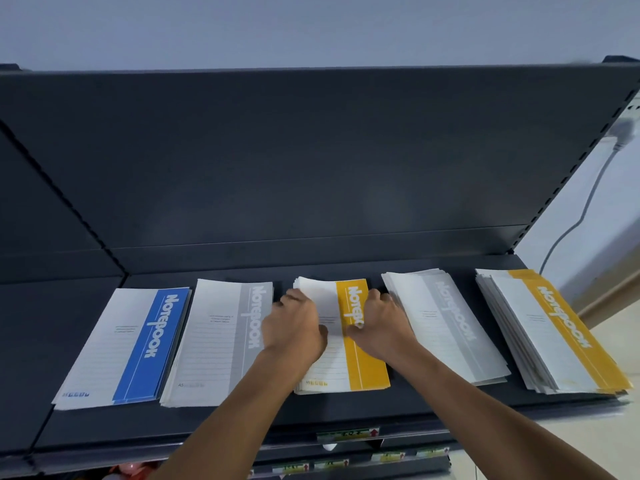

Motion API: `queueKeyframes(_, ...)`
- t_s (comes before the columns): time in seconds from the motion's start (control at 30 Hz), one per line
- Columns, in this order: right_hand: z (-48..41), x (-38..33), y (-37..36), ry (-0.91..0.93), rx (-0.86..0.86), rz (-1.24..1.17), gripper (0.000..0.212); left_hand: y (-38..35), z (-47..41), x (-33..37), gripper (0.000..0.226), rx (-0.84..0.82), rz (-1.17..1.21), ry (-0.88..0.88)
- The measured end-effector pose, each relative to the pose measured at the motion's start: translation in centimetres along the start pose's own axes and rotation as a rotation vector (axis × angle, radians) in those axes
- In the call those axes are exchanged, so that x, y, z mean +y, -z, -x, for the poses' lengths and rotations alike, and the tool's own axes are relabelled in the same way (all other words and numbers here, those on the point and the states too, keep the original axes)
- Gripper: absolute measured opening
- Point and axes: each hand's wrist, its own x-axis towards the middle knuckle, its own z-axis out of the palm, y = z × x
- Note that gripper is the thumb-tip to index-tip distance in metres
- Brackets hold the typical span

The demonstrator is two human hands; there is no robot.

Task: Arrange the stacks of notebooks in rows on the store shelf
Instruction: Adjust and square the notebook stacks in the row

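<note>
Five stacks of notebooks lie side by side on a dark shelf [242,424]. From left: a blue stack [131,344], a grey stack [214,344], a yellow stack [343,368] in the middle, another grey stack [446,323] and a yellow stack [554,330] at the far right. My left hand [294,327] grips the left edge of the middle yellow stack, thumb on its cover. My right hand [381,323] grips that stack's right edge, thumb on the yellow band. The far-right stack is fanned out unevenly.
The shelf's dark back panel [311,161] rises behind the stacks. Lower shelf rails with price labels [349,434] sit below the front edge. A white cable [585,206] hangs down the wall at the right. Another shelf bay [41,341] adjoins on the left.
</note>
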Motion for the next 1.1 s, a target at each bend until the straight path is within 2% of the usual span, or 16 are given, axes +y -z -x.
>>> queueKeyframes(0.07, 0.0, 0.2, 0.9, 0.03, 0.024, -0.01, 0.061, 0.3, 0.1, 1.0, 0.07, 0.135, -0.043, -0.07)
queueKeyframes(0.13, 0.1, 1.1, 2.5, 0.042, 0.09, -0.034, 0.056, 0.9, 0.3, 2.5, 0.064, 0.242, 0.0, -0.154)
queueKeyframes(0.2, 0.6, 2.7, 4.5, 0.019, 0.186, -0.017, 0.053, 1.2, 0.4, 4.6, 0.054, 0.278, 0.075, -0.22)
queueKeyframes(0.3, 1.5, 6.4, 6.8, -0.055, 0.299, 0.073, 0.047, 0.3, 1.1, 8.5, 0.042, 0.224, 0.169, -0.254)
queueKeyframes(0.43, 1.5, 11.4, 8.1, -0.192, 0.214, 0.107, 0.046, -2.4, 1.5, 13.3, 0.047, 0.1, 0.142, -0.246)
queueKeyframes(0.6, -0.1, 14.9, 8.6, -0.192, -0.034, -0.11, 0.051, -4.9, 1.2, 17.8, 0.054, -0.029, 0.162, -0.091)
queueKeyframes(0.7, -0.9, 15.7, 8.9, -0.188, -0.089, -0.2, 0.056, -5.5, 0.6, 19.6, 0.066, -0.042, 0.225, 0.058)
queueKeyframes(0.8, -1.2, 15.9, 8.9, -0.201, -0.135, -0.191, 0.064, -5.5, 0.5, 20.8, 0.078, -0.093, 0.282, 0.184)
queueKeyframes(0.93, -1.8, 15.7, 9.1, -0.235, -0.178, -0.189, 0.06, -5.2, -0.5, 21.4, 0.091, -0.172, 0.373, 0.333)
queueKeyframes(1.1, -1.6, 15.7, 8.9, -0.219, -0.189, -0.143, 0.057, -5.1, -1.5, 20.3, 0.061, -0.247, 0.468, 0.398)
